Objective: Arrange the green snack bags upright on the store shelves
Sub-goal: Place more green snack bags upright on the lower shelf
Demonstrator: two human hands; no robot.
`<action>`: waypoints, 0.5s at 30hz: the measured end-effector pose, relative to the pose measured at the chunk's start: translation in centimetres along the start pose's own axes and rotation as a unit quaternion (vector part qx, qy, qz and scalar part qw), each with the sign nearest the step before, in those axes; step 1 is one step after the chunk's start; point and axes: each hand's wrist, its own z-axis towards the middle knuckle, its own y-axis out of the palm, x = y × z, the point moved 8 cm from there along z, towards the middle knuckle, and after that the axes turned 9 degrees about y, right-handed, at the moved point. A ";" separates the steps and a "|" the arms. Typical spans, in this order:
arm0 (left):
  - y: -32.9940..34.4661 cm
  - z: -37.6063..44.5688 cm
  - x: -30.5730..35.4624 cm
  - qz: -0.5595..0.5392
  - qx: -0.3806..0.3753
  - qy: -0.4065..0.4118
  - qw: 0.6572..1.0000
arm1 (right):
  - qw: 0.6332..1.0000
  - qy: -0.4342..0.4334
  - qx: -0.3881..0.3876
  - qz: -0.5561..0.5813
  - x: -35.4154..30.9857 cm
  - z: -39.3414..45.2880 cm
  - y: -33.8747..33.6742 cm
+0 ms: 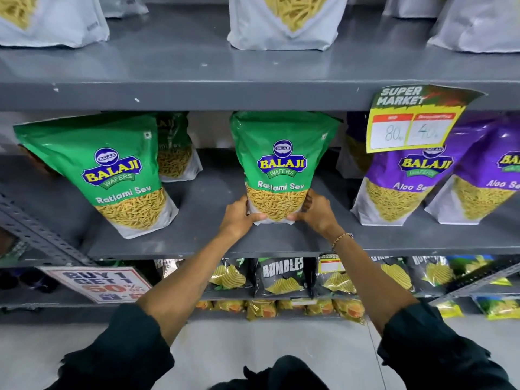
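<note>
A green Balaji Ratlami Sev bag [282, 161] stands upright in the middle of the grey shelf [213, 237]. My left hand [239, 215] grips its lower left corner and my right hand [316, 211] grips its lower right corner. Another green bag [104, 170] stands to the left, leaning slightly left. Behind it a third green bag [176, 147] is partly hidden at the back of the shelf.
Purple Aloo Sev bags [416, 178] stand to the right under a yellow price tag [413, 119]. White bags [287, 21] line the shelf above. Black Rumbles packs [281, 277] and a "Buy 1 Get 1" sign [98, 282] sit on the shelf below.
</note>
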 end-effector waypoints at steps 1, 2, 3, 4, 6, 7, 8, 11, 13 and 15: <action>1.0 0.5 1.4 0.005 0.000 0.006 1.000 | 1.000 -0.009 0.005 -0.005 0.0 0.3 -1.6; 0.9 0.8 1.5 0.003 -0.003 0.004 1.000 | 1.000 -0.007 0.006 -0.004 0.1 0.7 -1.6; 0.8 1.1 1.7 0.005 -0.008 0.005 1.000 | 1.000 -0.010 0.007 -0.004 0.1 1.1 -1.7; 1.0 1.1 1.6 0.014 -0.019 0.000 1.000 | 1.000 -0.015 0.009 -0.008 0.2 1.1 -1.6; 1.2 0.9 1.1 0.045 -0.046 -0.006 0.998 | 1.000 -0.018 -0.005 -0.010 0.7 0.8 -1.0; 1.4 0.8 1.1 0.059 -0.059 -0.010 0.996 | 1.000 -0.021 -0.012 -0.011 0.9 0.8 -0.9; 1.5 0.7 1.1 0.065 -0.068 -0.016 0.995 | 0.999 -0.027 -0.016 -0.019 0.9 0.7 -0.9; 1.4 0.3 0.8 0.056 -0.053 -0.023 0.997 | 0.996 -0.060 0.054 -0.021 0.7 -0.5 -2.0; 0.0 -1.1 0.2 0.047 0.003 -0.017 0.999 | 0.981 -0.098 0.165 -0.008 0.3 -3.0 -2.6; -2.6 -3.0 -0.6 0.040 0.090 -0.018 0.995 | 0.966 -0.142 0.215 -0.017 -0.1 -5.9 -1.3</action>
